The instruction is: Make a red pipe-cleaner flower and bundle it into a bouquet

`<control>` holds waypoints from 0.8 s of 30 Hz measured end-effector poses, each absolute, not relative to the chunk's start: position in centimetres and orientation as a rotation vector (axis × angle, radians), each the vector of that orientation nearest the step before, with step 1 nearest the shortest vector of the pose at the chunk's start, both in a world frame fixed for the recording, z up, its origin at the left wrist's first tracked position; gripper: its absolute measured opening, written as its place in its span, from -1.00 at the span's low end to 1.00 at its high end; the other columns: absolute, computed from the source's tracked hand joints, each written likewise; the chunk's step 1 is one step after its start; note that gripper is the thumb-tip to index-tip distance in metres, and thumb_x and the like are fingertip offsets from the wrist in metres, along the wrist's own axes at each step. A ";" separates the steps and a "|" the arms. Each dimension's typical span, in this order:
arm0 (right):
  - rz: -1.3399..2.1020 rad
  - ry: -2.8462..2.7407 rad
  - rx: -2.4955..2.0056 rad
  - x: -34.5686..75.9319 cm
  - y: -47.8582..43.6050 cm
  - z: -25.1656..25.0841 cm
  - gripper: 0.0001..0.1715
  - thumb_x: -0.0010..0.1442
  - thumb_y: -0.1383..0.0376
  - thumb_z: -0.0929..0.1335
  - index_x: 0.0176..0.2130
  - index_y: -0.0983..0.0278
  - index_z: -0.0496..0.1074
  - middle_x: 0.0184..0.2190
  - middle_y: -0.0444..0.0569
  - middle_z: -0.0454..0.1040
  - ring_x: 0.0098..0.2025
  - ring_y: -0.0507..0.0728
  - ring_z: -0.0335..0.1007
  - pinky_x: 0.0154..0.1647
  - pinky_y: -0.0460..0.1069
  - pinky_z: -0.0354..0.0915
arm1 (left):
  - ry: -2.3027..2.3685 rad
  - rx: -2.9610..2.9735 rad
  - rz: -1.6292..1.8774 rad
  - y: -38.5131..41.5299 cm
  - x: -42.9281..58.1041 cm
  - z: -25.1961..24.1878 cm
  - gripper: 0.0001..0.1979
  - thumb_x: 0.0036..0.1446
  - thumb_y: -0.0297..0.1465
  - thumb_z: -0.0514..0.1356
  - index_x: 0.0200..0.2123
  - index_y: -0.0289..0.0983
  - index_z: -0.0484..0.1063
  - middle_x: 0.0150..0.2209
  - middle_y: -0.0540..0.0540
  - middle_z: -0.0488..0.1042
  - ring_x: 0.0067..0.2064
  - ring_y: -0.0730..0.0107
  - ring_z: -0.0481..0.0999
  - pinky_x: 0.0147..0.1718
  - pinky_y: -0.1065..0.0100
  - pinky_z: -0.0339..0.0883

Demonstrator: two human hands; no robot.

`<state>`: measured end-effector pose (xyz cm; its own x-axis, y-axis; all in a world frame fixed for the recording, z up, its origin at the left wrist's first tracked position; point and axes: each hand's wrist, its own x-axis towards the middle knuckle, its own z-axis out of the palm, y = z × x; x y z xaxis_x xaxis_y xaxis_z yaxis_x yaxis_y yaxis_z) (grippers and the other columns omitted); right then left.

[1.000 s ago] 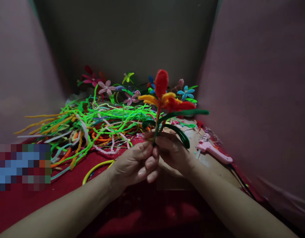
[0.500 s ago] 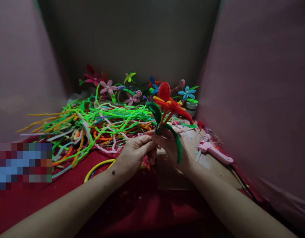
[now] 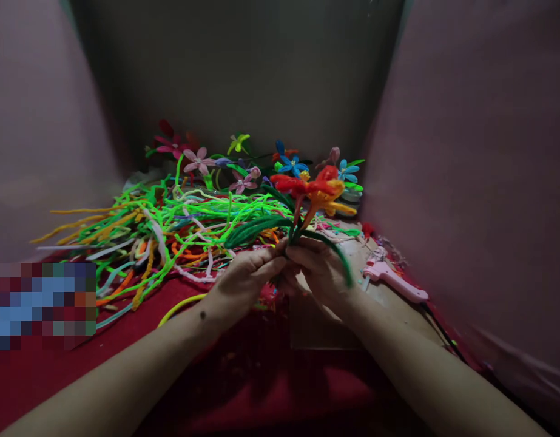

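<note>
A pipe-cleaner flower (image 3: 313, 189) with red and orange petals and dark green leaves (image 3: 255, 229) stands between my hands at the middle of the view. My left hand (image 3: 243, 279) pinches its stem from the left, fingers closed. My right hand (image 3: 323, 273) grips the same stem from the right, and one green leaf hangs down over its fingers. The two hands touch each other at the stem, whose lower end is hidden between the fingers.
A tangled heap of loose pipe cleaners (image 3: 170, 227), mostly bright green, lies on the red cloth (image 3: 270, 388) at left. Several finished flowers (image 3: 198, 159) stand along the dark back wall. A pink glue gun (image 3: 391, 279) lies on cardboard (image 3: 384, 303) at right. A yellow ring (image 3: 182, 303) lies near my left wrist.
The flower has been turned in my fingers: the red bloom tipped down from upright, and the green leaves swung round, one out to the left. Both hands stayed closed on the stem.
</note>
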<state>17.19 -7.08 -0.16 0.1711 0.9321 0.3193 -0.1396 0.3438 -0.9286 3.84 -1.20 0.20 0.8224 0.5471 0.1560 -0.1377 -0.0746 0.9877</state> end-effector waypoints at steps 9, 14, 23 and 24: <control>0.884 -1.246 -0.980 17.3 -5.3 1.4 -0.81 0.01 0.18 0.39 -0.45 0.26 0.49 -0.53 -0.13 0.43 -0.41 0.06 0.30 -0.37 -0.05 0.21 | 0.408 1.384 0.625 -0.3 3.7 0.5 -0.79 0.07 -0.31 0.19 -0.52 -0.33 0.39 -0.65 0.02 0.37 -0.64 0.53 0.32 -0.62 0.48 0.20; 0.997 -1.230 -0.878 17.7 -5.1 0.9 -0.88 0.01 0.28 0.38 -0.50 0.27 0.48 -0.58 -0.17 0.41 -0.48 0.00 0.30 -0.34 -0.06 0.22 | 0.098 0.961 0.415 -0.1 3.3 0.4 -0.82 0.04 -0.31 0.23 -0.44 -0.32 0.37 -0.69 0.12 0.24 -0.75 0.68 0.13 -0.63 0.47 0.27; 0.862 -1.051 -1.046 17.3 -6.0 -0.3 -0.86 0.00 0.23 0.39 -0.49 0.25 0.48 -0.56 -0.17 0.40 -0.45 0.03 0.29 -0.38 -0.06 0.21 | 0.631 1.788 0.801 -0.5 3.9 0.6 -0.89 0.03 -0.38 0.21 -0.45 -0.30 0.48 -0.57 0.02 0.47 -0.53 0.48 0.41 -0.48 0.47 0.26; 0.869 -1.081 -1.072 17.3 -6.1 -0.3 -0.84 0.01 0.22 0.38 -0.50 0.26 0.48 -0.56 -0.16 0.40 -0.43 0.04 0.29 -0.36 -0.05 0.22 | 0.628 1.772 0.788 -0.6 3.9 0.6 -0.86 0.06 -0.37 0.19 -0.48 -0.30 0.46 -0.60 0.03 0.45 -0.57 0.50 0.40 -0.51 0.48 0.25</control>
